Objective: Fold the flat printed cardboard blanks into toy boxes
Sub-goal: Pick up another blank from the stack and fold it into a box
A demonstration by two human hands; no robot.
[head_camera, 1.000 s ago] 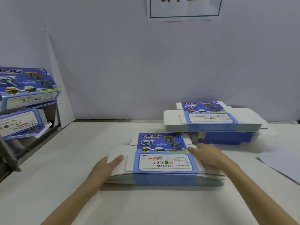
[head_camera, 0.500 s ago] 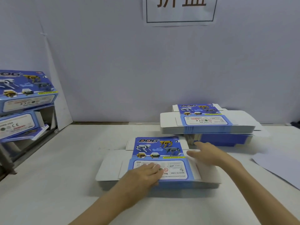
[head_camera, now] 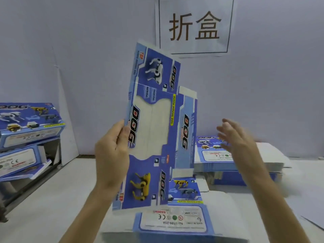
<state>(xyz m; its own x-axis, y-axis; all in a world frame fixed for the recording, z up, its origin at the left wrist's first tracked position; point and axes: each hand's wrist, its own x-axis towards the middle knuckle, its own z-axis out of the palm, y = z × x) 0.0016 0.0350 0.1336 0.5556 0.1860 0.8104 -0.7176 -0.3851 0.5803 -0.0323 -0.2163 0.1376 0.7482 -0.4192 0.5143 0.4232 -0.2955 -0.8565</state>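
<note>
A flat blue printed cardboard blank (head_camera: pixel 154 127) with "DOG" lettering and a clear window stands upright in the air in front of me. My left hand (head_camera: pixel 112 153) grips its left edge, thumb on the printed face. My right hand (head_camera: pixel 235 137) is blurred, fingers spread, to the right of the blank and apart from it. Below lies the near stack of flat blanks (head_camera: pixel 175 223) on the table. A second stack of blanks (head_camera: pixel 245 162) sits behind on the right.
Folded toy boxes (head_camera: pixel 29 123) sit on a rack at the left. A white table (head_camera: pixel 57 204) carries the stacks. A paper sign (head_camera: pixel 194 25) hangs on the wall behind. A loose white sheet (head_camera: pixel 313 220) lies at the right edge.
My left hand has lifted the top blank off the near stack and turned it upright. My right hand has left the stack and risen beside the blank.
</note>
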